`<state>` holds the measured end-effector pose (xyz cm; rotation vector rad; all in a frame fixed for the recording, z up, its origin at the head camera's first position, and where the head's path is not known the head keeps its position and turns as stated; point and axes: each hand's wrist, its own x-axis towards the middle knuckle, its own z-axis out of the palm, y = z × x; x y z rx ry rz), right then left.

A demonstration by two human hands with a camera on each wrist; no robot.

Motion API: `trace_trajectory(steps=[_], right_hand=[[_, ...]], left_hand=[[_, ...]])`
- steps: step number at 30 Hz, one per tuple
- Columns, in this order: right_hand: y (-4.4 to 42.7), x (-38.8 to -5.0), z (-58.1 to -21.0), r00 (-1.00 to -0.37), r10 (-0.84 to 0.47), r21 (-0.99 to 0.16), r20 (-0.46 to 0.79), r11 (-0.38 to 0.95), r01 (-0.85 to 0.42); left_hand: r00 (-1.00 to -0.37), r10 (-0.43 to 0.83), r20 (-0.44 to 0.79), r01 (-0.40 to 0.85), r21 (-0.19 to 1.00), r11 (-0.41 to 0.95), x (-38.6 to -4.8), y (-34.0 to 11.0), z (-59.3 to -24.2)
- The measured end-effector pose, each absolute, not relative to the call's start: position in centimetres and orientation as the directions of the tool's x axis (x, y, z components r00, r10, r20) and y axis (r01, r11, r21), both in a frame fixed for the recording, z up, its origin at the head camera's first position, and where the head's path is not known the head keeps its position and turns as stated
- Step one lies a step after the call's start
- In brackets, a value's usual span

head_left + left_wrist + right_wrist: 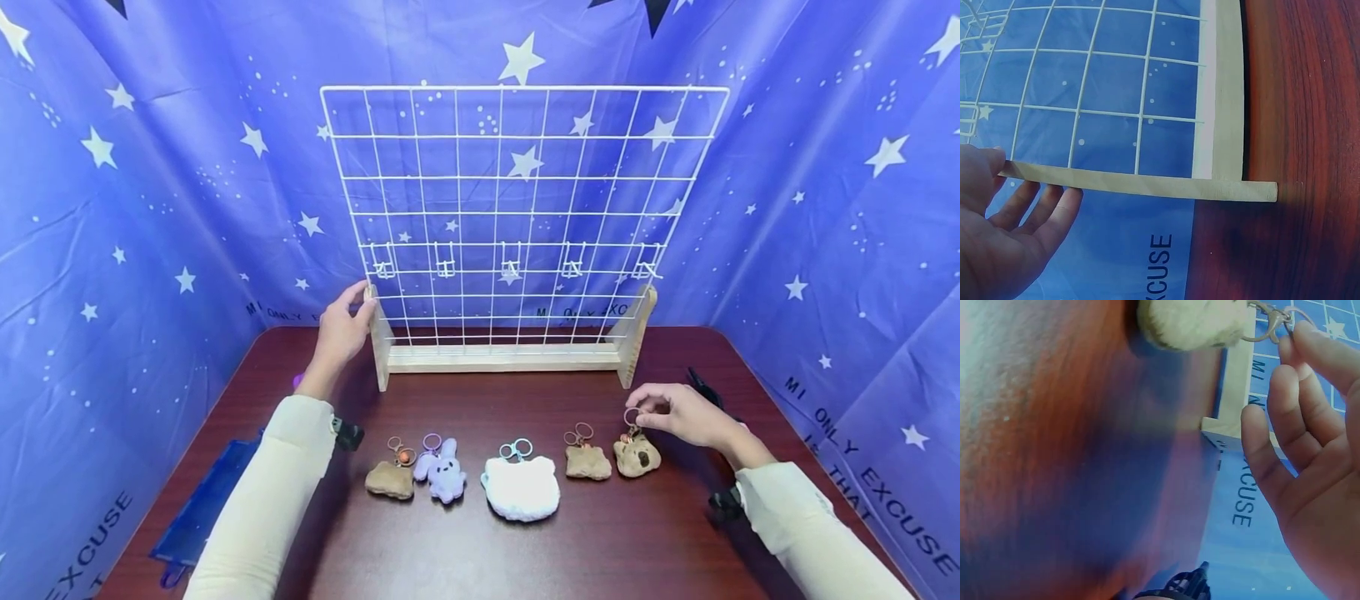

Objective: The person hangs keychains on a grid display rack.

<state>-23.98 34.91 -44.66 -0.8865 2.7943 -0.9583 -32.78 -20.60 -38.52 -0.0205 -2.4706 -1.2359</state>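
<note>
Nearest, a white plush [521,490] lies on the dark table [450,554], with a lilac bunny [446,477] at nine o'clock from it. Toward two o'clock, past a square brown plush [587,463], is the dark-nosed keychain [637,457]; the right hand [686,414] pinches its ring [626,415] between thumb and finger; whether the keychain's body touches the table I cannot tell. Farther, at ten o'clock, the left hand [342,327] grips the wooden upright [381,342], thumb and fingers on opposite sides. Twelve o'clock holds the white wire grid [517,177], before a starry curtain [187,167].
</note>
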Motion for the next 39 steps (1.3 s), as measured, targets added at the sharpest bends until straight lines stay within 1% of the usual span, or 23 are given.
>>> trace_trajectory(steps=[12,16,24,32,39], right_hand=[[34.5,-24.5,-41.7,-0.860,-0.441,-0.564,0.256,0.654,-0.504],[34.5,-24.7,-40.5,-0.859,-0.417,-0.537,0.295,0.671,-0.511],[34.1,-25.4,-38.3,-0.855,-0.366,-0.527,0.366,0.676,-0.515],[34.1,-26.2,-35.7,-0.876,-0.252,-0.578,0.412,0.671,-0.465],[33.8,-26.8,-33.9,-0.868,-0.177,-0.581,0.463,0.679,-0.449]], left_hand=[[-0.929,-0.134,0.346,0.191,0.755,0.628,-32.9,-20.8,-38.4],[-0.931,-0.123,0.343,0.197,0.758,0.622,-32.8,-20.8,-38.4],[-0.929,-0.126,0.349,0.201,0.759,0.620,-32.8,-20.7,-38.4],[-0.928,-0.129,0.351,0.204,0.764,0.612,-32.8,-20.6,-38.2],[-0.930,-0.131,0.344,0.199,0.768,0.609,-32.8,-20.6,-38.4]])
